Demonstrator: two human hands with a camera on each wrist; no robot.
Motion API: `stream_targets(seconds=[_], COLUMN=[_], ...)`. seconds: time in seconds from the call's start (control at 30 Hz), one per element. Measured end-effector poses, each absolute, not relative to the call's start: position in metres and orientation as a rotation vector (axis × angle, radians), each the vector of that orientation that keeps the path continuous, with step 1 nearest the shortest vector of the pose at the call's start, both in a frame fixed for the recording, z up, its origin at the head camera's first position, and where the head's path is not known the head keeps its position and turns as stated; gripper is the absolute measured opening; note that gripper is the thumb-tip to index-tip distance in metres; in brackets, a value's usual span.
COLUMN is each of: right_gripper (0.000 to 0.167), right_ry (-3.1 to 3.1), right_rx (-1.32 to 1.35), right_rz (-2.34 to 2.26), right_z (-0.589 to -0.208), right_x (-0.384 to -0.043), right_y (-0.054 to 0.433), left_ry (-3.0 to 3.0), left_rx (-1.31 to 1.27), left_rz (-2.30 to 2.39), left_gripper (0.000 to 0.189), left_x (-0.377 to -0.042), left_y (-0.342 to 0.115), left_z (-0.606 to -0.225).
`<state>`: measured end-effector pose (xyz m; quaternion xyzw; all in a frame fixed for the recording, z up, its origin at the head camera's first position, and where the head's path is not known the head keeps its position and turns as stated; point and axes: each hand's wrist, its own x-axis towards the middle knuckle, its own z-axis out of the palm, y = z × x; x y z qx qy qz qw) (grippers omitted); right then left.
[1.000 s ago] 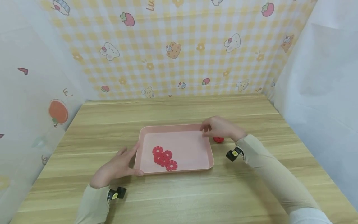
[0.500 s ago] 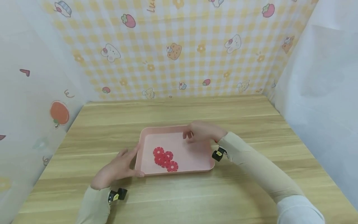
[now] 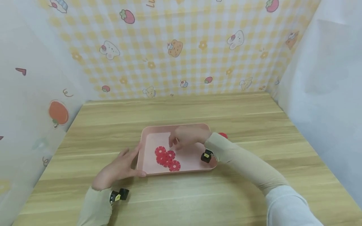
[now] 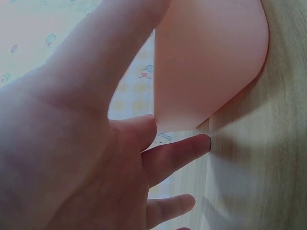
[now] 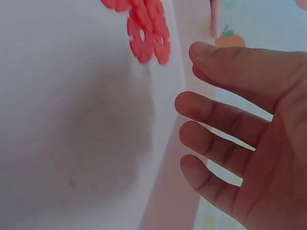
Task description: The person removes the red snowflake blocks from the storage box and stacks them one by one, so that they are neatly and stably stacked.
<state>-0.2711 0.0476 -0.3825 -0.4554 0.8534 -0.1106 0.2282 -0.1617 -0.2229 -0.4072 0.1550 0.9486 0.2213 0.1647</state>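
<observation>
Hovering: right fingers [image 5: 194,105] loosely bent, empty | red discs [image 3: 166,160] just beside, in tray [image 3: 152,139] | left fingers [image 4: 145,132] spread, touching tray

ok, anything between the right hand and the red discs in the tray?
Nothing visible. The right hand is over the tray, and only open space shows between its fingers and the red discs.

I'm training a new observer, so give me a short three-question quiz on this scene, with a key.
1. The red flower-shaped pieces inside the pink tray are: A) spread into all four corners; B) clustered together; C) stacked in one upright column?
2. True or false: in the head view, the right hand is over the tray.
3. Which hand touches the tray's left end?

Key: 1. B. 2. True. 3. The left hand.
</observation>
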Motion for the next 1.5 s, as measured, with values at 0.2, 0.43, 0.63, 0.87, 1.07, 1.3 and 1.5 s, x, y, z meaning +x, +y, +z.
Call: stream_targets(seconds=[0.2, 0.43, 0.63, 0.87, 1.07, 1.3, 1.5], right_gripper=[0.022, 0.037, 0.044, 0.039, 0.032, 0.029, 0.029], right_ry=[2.287, 2.258, 2.265, 2.308, 2.346, 2.403, 2.42], right_rx=[-1.351, -1.413, -1.381, -1.378, -1.417, -1.461, -1.452], right_rz=[-0.338, -0.323, -0.289, -0.237, -0.211, -0.205, -0.24], right_z=[-0.393, -0.403, -0.408, -0.412, -0.413, -0.415, -0.414], right_x=[-0.264, -0.257, -0.255, -0.256, -0.256, -0.255, -0.257], right_y=[0.031, 0.013, 0.005, 0.0, 0.0, 0.002, 0.004], left_ry=[2.716, 2.725, 2.731, 2.725, 2.723, 2.723, 2.72], left_rx=[0.462, 0.487, 0.507, 0.498, 0.491, 0.485, 0.482], left_rz=[0.625, 0.644, 0.643, 0.644, 0.654, 0.667, 0.679], left_gripper=[0.118, 0.117, 0.117, 0.117, 0.117, 0.118, 0.118], left_x=[-0.16, -0.159, -0.159, -0.16, -0.16, -0.159, -0.158], left_y=[-0.224, -0.225, -0.225, -0.225, -0.225, -0.226, -0.226], left_z=[-0.406, -0.405, -0.404, -0.404, -0.405, -0.406, -0.407])
